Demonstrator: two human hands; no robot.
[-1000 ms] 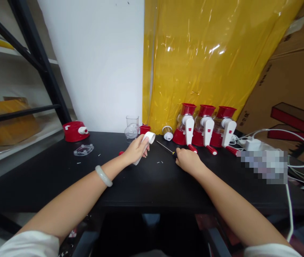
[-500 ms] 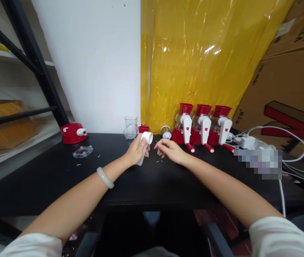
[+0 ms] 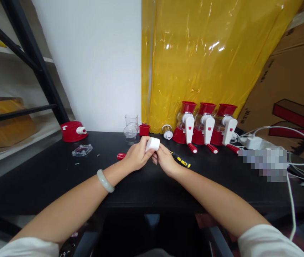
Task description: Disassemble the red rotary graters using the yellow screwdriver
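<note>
My left hand (image 3: 138,153) is closed around a white plastic crank arm (image 3: 153,144), its round end showing above the fingers. Against the right side of that end, my right hand (image 3: 165,159) has its fingers bent and pressed together; what they pinch is hidden. A black and yellow screwdriver (image 3: 181,160) lies just right of my right hand, its shaft partly behind the hand. Left of my left wrist a red handle piece (image 3: 121,156) shows in part. Behind the hands stand a clear plastic grinder body (image 3: 131,127) and a small red cup-like part (image 3: 144,130).
Three red and white hand-crank grinders (image 3: 187,123) stand at the back right, beside a metal drum (image 3: 167,131). A red base (image 3: 73,131) and clear ring (image 3: 82,150) are at the left. White cables (image 3: 253,142) and a cardboard box (image 3: 288,89) occupy the right.
My right hand has let go of the screwdriver and moved left to the crank arm. My left hand has turned the crank arm's round end and brought it slightly right.
</note>
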